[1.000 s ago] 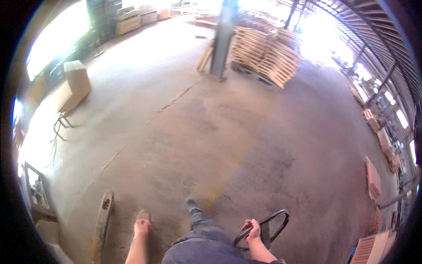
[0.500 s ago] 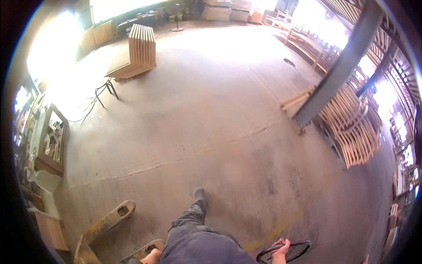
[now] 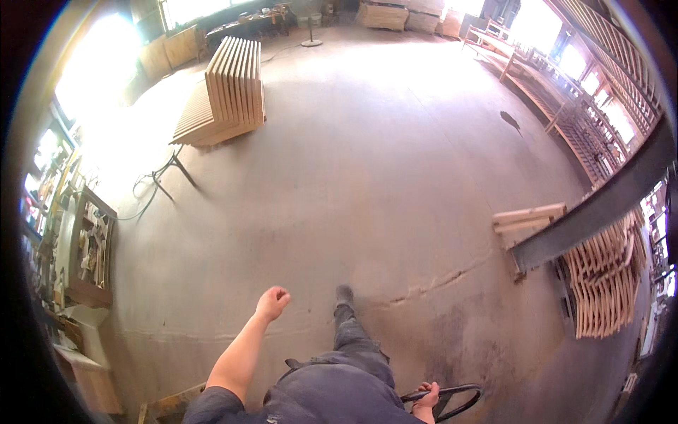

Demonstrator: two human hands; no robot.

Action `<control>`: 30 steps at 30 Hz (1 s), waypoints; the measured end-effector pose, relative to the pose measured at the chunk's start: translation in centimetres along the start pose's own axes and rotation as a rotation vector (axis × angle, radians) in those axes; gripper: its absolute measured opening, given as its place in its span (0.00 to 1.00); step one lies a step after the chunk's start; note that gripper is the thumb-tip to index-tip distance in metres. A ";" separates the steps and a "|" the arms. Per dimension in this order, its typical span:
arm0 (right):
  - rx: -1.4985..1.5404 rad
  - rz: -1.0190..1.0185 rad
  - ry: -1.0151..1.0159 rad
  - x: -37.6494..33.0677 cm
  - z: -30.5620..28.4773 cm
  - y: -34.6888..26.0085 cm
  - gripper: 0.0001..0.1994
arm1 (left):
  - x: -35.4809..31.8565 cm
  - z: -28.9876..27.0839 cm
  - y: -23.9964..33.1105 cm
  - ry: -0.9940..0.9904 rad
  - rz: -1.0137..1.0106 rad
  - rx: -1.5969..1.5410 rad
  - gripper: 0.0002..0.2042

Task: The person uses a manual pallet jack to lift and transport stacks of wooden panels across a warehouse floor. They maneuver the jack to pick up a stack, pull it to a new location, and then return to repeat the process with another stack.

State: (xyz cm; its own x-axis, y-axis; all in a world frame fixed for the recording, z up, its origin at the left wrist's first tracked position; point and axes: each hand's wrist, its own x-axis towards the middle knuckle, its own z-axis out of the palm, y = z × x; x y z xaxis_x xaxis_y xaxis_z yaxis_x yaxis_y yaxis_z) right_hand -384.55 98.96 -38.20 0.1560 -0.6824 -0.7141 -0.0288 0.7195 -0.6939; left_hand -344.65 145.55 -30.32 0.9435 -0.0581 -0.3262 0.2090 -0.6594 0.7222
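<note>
My right hand [image 3: 425,397] is closed around a black loop-shaped handle [image 3: 472,391] beside my right hip; what the handle joins to is mostly hidden behind me. My left arm swings forward, bent at the elbow. Over bare floor, my left hand [image 3: 273,302] has its fingers curled in, and no object shows in it. One booted foot [image 3: 344,294] steps ahead of me. Part of a worn yellow pallet truck fork [image 3: 173,404] shows low on the left, behind my left elbow.
Ahead to the left, a stack of wooden frames [image 3: 233,85] rests on a dark metal stand [image 3: 182,169]. A steel post [image 3: 586,212] rises on the right beside stacked curved wooden parts [image 3: 604,286]. Long wooden racks [image 3: 544,92] line the far right; a cabinet [image 3: 88,247] stands left. A crack [image 3: 431,286] crosses the floor.
I have moved forward; the frame stack and post appear nearer. My left hand has swung from beside my hip to out in front. My right hand still grips the handle.
</note>
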 end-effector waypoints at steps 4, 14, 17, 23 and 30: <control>-0.199 0.088 0.072 4.5 15.5 -2.3 0.22 | 4.2 -2.3 -6.2 -0.113 -0.212 0.266 0.14; -0.578 0.071 0.000 12.2 66.0 -6.3 0.22 | 18.5 -6.1 -13.0 -0.362 -0.907 0.175 0.16; -0.650 0.048 -0.095 13.6 82.3 -6.6 0.21 | 30.7 -5.4 -11.7 -0.244 -0.834 0.155 0.17; -0.683 0.007 -0.186 15.0 107.8 -8.4 0.20 | 68.1 -15.0 5.5 -0.163 -0.585 0.102 0.18; -0.576 0.051 -0.234 20.9 128.3 -7.3 0.18 | 100.4 -26.9 28.3 0.126 -0.097 -0.114 0.17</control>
State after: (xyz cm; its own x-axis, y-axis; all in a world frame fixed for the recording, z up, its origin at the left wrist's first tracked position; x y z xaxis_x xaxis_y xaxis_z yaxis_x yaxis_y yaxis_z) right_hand -254.41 95.99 -36.16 0.3508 -0.5555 -0.7539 -0.5595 0.5213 -0.6444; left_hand -237.05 141.27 -26.23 0.9409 0.1006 -0.3234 0.3212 -0.5680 0.7578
